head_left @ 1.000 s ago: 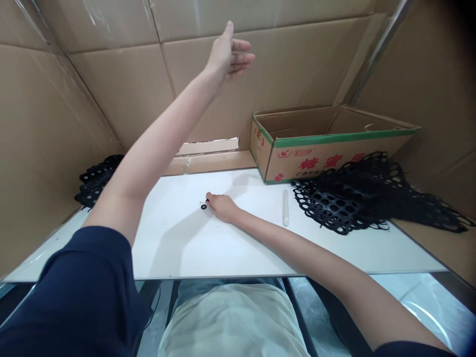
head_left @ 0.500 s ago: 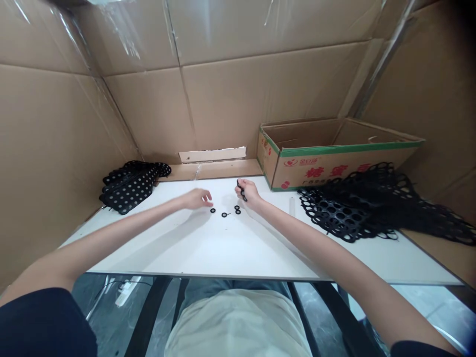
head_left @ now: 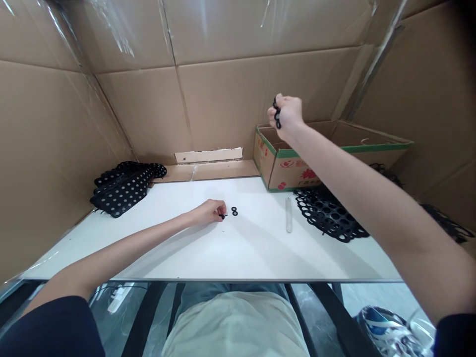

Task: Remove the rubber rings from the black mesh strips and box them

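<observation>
My left hand rests on the white table top, its fingertips pinching a small black rubber ring with a short tab. Just to the right, a small stack of black rings lies on the board, a little apart from my fingers. My right hand is raised high above the cardboard box, closed in a fist. Several black rings stick out of that fist on its left side.
An open cardboard box stands at the back right. Black perforated sheets lie at the left and right of the table. A clear rod lies on the board. Cardboard walls surround the table.
My right hand has risen from the table to above the box, still gripping rings. My left hand has moved right onto the ring with the tab. The leftmost ring on the table no longer shows.
</observation>
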A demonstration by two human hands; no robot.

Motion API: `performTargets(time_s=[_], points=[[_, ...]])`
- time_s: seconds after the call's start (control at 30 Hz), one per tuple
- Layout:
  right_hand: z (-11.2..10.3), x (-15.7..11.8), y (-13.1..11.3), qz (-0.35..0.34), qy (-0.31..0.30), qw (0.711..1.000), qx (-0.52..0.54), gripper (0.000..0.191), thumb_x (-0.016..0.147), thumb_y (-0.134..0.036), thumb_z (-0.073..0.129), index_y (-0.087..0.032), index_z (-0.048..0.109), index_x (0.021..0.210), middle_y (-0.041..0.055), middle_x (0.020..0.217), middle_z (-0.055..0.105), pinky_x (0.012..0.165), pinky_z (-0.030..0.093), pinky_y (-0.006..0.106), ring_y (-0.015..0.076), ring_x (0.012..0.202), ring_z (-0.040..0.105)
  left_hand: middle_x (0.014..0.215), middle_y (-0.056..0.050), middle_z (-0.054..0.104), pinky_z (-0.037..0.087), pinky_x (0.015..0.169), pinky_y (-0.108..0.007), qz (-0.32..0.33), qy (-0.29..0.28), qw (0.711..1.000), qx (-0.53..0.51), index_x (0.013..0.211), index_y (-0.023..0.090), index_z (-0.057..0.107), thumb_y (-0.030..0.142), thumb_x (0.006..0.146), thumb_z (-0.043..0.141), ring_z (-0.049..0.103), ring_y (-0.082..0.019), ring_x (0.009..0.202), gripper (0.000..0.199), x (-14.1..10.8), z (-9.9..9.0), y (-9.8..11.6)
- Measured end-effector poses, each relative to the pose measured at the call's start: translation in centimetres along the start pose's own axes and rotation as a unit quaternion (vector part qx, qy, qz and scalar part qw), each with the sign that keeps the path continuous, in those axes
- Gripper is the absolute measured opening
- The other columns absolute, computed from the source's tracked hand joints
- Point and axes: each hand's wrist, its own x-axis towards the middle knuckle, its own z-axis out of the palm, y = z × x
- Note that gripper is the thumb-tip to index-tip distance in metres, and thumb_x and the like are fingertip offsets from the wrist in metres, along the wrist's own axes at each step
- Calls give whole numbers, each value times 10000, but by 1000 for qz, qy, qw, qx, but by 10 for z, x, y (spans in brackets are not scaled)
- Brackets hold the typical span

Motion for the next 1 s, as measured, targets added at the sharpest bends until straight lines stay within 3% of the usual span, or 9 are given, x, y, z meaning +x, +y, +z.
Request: performTargets(time_s=[0.1, 0.2, 0.27, 0.33, 0.43, 0.5, 0.73, 0.9, 1.0], points=[[-19, 33, -2, -29, 56, 990, -129, 376, 928, -307, 117, -81, 414, 971, 152, 904, 589, 500, 376, 194, 54, 627, 587, 738, -3, 586, 432, 615, -216, -22, -26, 999, 10, 830, 155, 567, 175, 597, 634, 542, -119, 664, 242, 8, 1, -3], [-39, 53, 8, -50, 65, 950, -301, 657, 876, -277, -89, 38, 482, 951, 266, 1034, 537, 658, 406, 261, 107, 871, 596, 749, 2, 585, 429, 605, -216, -25, -35, 999, 18, 891, 158, 569, 188, 610, 634, 551, -118, 650, 290, 18, 0, -9], [-52, 59, 18, -46, 72, 915, -393, 666, 882, -301, -18, 65, 538, 877, 256, 1017, 552, 761, 403, 287, 153, 965, 572, 907, -28, 589, 442, 622, -221, -27, -17, 999, 15, 1026, 168, 532, 199, 620, 636, 569, -113, 664, 420, 27, -1, -10], [-63, 61, 28, -17, 72, 885, -460, 466, 881, -331, 295, 40, 575, 846, 218, 970, 595, 838, 400, 311, 192, 981, 565, 1089, -71, 531, 455, 646, -226, -36, -18, 999, 16, 1110, 177, 496, 221, 610, 662, 583, -105, 674, 530, 36, -1, -9], [-70, 59, 41, 101, -27, 849, -518, 350, 794, -321, 525, 17, 613, 780, 186, 850, 629, 824, 435, 339, 204, 901, 590, 1141, -85, 491, 455, 667, -217, -39, -58, 997, 31, 1005, 157, 572, 236, 591, 693, 585, -97, 674, 439, 48, -1, -2], [-71, 58, 48, 135, -85, 826, -540, 327, 766, -345, 571, -24, 633, 767, 171, 859, 629, 793, 455, 373, 219, 885, 592, 1094, -70, 516, 444, 653, -203, -28, -71, 996, 42, 907, 145, 606, 231, 589, 699, 572, -89, 661, 343, 53, 1, 4], [-59, 56, 57, 49, -121, 788, -602, 434, 763, -446, 561, -47, 628, 921, 205, 1049, 579, 825, 426, 460, 295, 1033, 525, 794, 4, 609, 389, 596, -182, -23, -74, 995, 57, 849, 139, 602, 157, 606, 669, 505, -79, 613, 253, 52, 10, 17], [-43, 42, 36, -9, -152, 757, -636, 427, 802, -417, 528, -51, 616, 1004, 192, 1117, 552, 945, 330, 482, 323, 1171, 409, 675, 24, 602, 372, 588, -170, 1, -109, 993, 41, 748, 134, 612, 97, 637, 604, 505, -78, 618, 118, 49, 12, 19], [-46, 39, 23, -26, -167, 753, -636, 412, 823, -417, 496, -76, 616, 1021, 167, 1122, 550, 946, 340, 460, 308, 1179, 401, 638, 25, 595, 366, 582, -172, 14, -91, 994, 55, 691, 125, 596, 90, 618, 615, 498, -75, 601, 84, 50, 5, 24]])
